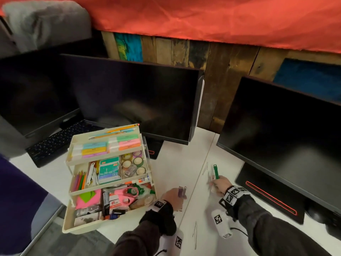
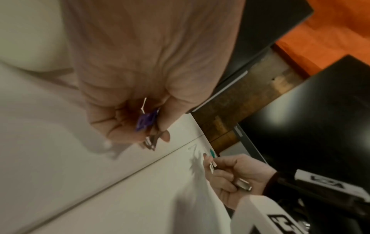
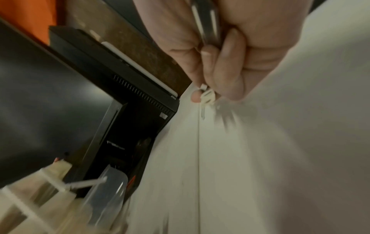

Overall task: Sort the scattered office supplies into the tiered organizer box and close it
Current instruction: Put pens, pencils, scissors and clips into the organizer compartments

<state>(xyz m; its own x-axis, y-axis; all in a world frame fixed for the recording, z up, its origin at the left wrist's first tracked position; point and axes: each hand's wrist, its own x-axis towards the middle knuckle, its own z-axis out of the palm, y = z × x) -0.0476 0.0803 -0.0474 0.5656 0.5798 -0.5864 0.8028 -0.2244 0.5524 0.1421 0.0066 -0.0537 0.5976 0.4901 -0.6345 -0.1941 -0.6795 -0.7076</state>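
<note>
The cream tiered organizer box (image 1: 68, 226) stands open on the white table, its three stepped trays full of sticky notes, tape rolls, staples and pencils. Right of it, my left hand (image 1: 176, 197) grips purple binder clips (image 1: 182, 191); the left wrist view shows the fingers curled round a purple clip (image 2: 144, 120) and a metal one (image 2: 150, 143). Further right, my right hand (image 1: 218, 184) holds a green stick-shaped tool (image 1: 215, 171) upright. In the right wrist view its fingertips (image 3: 197, 97) pinch a small pale clip (image 3: 208, 96) just above the table.
Thin staple strips lie on the table (image 1: 204, 168) and near the front (image 1: 195, 235). Three dark monitors stand behind: one at the left (image 1: 36, 97), one at the centre (image 1: 132, 97) and one at the right (image 1: 286, 130). A keyboard (image 1: 55, 143) sits left of the box.
</note>
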